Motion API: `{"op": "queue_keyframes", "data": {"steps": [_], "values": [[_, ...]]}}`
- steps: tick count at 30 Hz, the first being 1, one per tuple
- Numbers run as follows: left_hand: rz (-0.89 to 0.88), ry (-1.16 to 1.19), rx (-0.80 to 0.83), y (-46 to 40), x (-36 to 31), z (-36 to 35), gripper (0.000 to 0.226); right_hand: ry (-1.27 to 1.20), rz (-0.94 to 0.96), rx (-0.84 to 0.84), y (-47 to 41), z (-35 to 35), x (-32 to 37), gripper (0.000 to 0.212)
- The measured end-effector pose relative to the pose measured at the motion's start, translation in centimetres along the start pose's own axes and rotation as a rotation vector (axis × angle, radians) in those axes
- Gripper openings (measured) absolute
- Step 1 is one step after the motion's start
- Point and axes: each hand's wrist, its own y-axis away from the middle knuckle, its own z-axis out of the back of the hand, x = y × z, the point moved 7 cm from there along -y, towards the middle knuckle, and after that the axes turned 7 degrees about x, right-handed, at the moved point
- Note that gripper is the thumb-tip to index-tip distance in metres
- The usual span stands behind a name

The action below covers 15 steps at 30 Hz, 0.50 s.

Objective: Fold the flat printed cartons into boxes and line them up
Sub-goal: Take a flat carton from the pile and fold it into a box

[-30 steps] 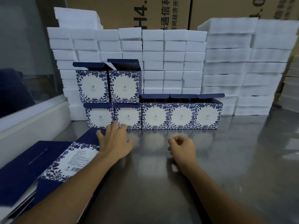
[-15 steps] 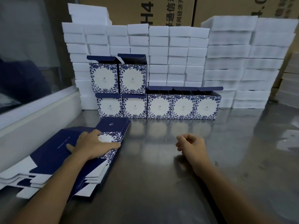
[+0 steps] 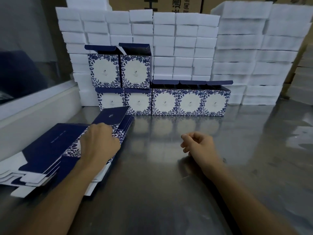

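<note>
Left hand (image 3: 100, 145) grips top flat carton (image 3: 108, 126) on the stack (image 3: 42, 153), likely to peel one off; right hand (image 3: 198, 146), loosely curled and empty, waits on steel table (image 3: 169, 192) before folded boxes (image 3: 189, 100).

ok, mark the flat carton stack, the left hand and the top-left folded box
flat carton stack (image 3: 50, 146): head view, navy panel of the top carton.
left hand (image 3: 100, 143): head view, back of the hand.
top-left box (image 3: 104, 71): head view, white circle on its front.

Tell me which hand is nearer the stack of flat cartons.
Left. The left hand is on top of the stack of flat cartons, fingers curled at the top carton's edge. The right hand rests apart on the steel table.
</note>
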Motion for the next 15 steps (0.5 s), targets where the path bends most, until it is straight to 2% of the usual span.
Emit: {"op": "queue_keyframes", "data": {"steps": [1, 4, 6, 8, 10, 13, 15], "values": [[-0.018, -0.034, 0.0, 0.1, -0.4, 0.1, 0.002, 0.01, 0.003, 0.01, 0.1, -0.1, 0.1, 0.021], [-0.077, -0.066, -0.052, 0.6, -1.5, 0.8, 0.022, 0.04, 0.015, 0.036, 0.3, -0.5, 0.4, 0.02], [-0.147, -0.047, -0.139, 1.3, -2.6, 1.9, 0.031, 0.05, 0.025, 0.054, 0.5, -0.9, 0.8, 0.019], [-0.219, -0.058, -0.237, 2.0, -3.6, 2.9, 0.027, 0.032, 0.026, 0.1, 0.8, -1.7, 1.3, 0.019], [-0.299, -0.088, -0.326, 2.7, -4.8, 3.5, 0.032, -0.054, 0.002, 0.178, 1.3, -2.9, 1.8, 0.019], [-0.532, -0.085, -0.437, 4.9, -8.0, 3.6, 0.034, -0.254, -0.074, 0.307, 2.0, -5.0, 2.4, 0.029], [-0.713, -0.08, -0.449, 6.7, -10.4, 2.9, 0.039, -0.381, -0.13, 0.379, 2.3, -6.2, 2.6, 0.034]]}}
